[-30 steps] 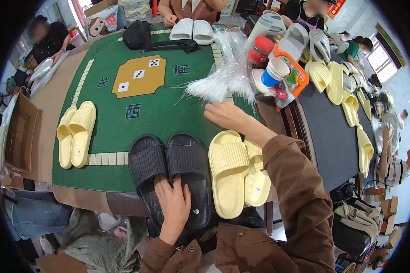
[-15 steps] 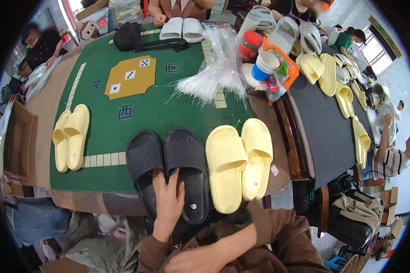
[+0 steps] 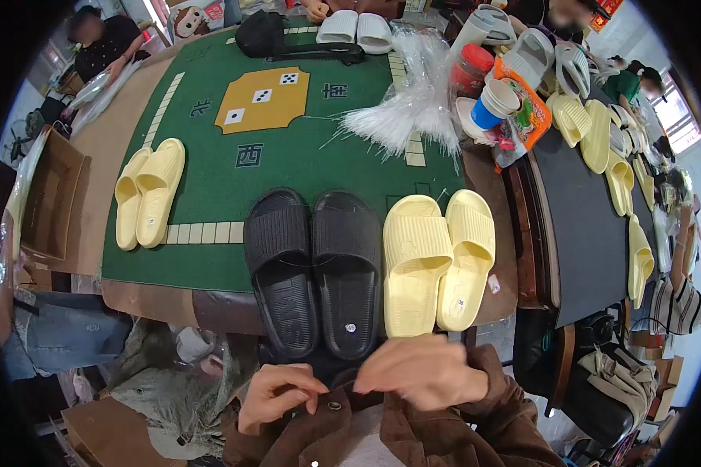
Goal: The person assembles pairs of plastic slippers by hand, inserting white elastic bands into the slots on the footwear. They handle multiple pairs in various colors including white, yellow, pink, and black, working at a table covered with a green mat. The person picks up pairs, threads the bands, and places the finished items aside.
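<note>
My left hand (image 3: 279,395) is held in front of my brown jacket (image 3: 350,406), its fingers curled in by the jacket's front edge; whether they grip anything is hidden. To its right, my right hand (image 3: 422,375) is smeared by motion, just below the yellow slippers. Ahead of my hands lies a pair of black ribbed slippers, the left one (image 3: 280,272) beside the right one (image 3: 347,272), toes pointing away and heels over the table's near edge. Next to them lie two pale yellow slippers (image 3: 417,268), slightly overlapping. Neither hand touches a slipper.
Another yellow pair (image 3: 160,191) lies left on the green mat (image 3: 202,167). Clear plastic strips (image 3: 413,101), a red-lidded jar (image 3: 472,70) and a paper cup (image 3: 494,105) stand farther back. More slippers line the dark right-hand table (image 3: 580,257). Other people sit around.
My left hand has drawn back out of the black slippers to my jacket. My right hand has come up from my lap area toward the table edge. The view has shifted.
</note>
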`<state>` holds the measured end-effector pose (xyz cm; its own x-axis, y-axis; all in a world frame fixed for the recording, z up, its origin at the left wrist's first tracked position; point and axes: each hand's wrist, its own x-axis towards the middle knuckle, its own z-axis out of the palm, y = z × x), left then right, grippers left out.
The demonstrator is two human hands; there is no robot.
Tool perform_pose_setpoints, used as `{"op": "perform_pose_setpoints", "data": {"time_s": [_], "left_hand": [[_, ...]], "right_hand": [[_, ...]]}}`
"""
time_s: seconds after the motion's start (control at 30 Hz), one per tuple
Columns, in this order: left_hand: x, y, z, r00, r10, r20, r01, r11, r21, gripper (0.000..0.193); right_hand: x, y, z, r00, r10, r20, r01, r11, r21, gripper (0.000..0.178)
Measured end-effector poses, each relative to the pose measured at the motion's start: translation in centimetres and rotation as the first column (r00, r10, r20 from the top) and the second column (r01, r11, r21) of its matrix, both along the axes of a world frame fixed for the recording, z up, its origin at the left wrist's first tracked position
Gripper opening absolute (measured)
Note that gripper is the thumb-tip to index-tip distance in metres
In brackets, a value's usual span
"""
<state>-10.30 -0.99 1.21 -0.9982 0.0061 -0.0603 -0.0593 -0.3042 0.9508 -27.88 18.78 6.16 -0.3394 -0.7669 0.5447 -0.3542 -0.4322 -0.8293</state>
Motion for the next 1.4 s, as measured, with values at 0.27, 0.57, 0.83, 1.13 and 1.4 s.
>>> {"op": "perform_pose_setpoints", "data": {"time_s": [0.27, 0.57, 0.83, 1.13, 1.4], "left_hand": [[-1.5, -1.2, 4.7, 0.983, -0.141, -0.115, -0.049, 0.405, -0.913, 0.023], [-2.9, -0.4, 2.9, 0.903, -0.037, -0.427, -0.416, 0.162, -0.895, 0.024], [-5.1, 1.2, -3.8, 0.925, 0.215, -0.313, -0.366, 0.278, -0.888, 0.025], [-10.0, -1.1, -4.5, 0.913, 0.276, -0.3, -0.336, 0.091, -0.937, 0.071], [-12.4, -0.5, -9.1, 0.943, 0.27, -0.196, -0.228, 0.093, -0.969, 0.04]], "right_hand": [[0.2, 5.3, 0.0, 0.772, -0.344, 0.535, 0.529, 0.814, -0.241, 0.012], [-1.8, 3.7, -2.0, 0.63, -0.596, 0.498, 0.367, 0.793, 0.486, 0.019], [-1.1, -4.1, -8.5, 0.845, -0.396, -0.361, 0.526, 0.736, 0.426, 0.04], [-3.4, -7.8, -11.6, 0.862, -0.224, -0.454, 0.479, 0.649, 0.591, 0.028], [-2.9, -8.8, -13.3, 0.857, -0.38, -0.349, 0.512, 0.549, 0.661, 0.027]]}}
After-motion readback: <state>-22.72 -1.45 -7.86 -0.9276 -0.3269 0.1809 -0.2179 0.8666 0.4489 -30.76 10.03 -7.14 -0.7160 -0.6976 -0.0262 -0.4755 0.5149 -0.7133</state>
